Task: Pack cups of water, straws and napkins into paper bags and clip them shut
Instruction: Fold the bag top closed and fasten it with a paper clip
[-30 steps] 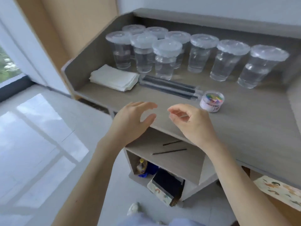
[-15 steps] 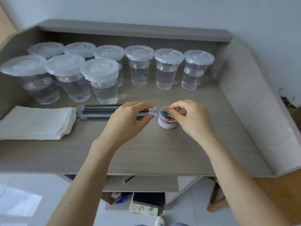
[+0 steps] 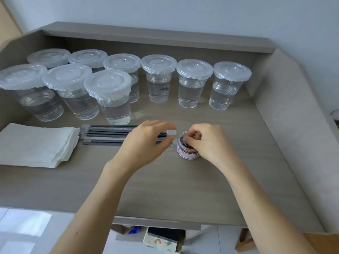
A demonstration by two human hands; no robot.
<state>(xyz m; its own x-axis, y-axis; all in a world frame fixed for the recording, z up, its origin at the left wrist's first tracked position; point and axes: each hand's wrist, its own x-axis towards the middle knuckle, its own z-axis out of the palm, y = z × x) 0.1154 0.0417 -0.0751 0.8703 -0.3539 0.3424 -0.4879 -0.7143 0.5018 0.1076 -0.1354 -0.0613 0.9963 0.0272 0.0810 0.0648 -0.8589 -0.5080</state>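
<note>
Plastic clip jar takes the right hand, grip pinched inside, catch unclear; left hand spread above straws. Fetching clips; bags needed next.

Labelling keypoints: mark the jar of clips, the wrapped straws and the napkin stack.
jar of clips (image 3: pixel 189 155): head view, on its labelled side wall.
wrapped straws (image 3: pixel 108 133): head view, mid-length of the bundle.
napkin stack (image 3: pixel 34 143): head view, middle of the top sheet.
</note>
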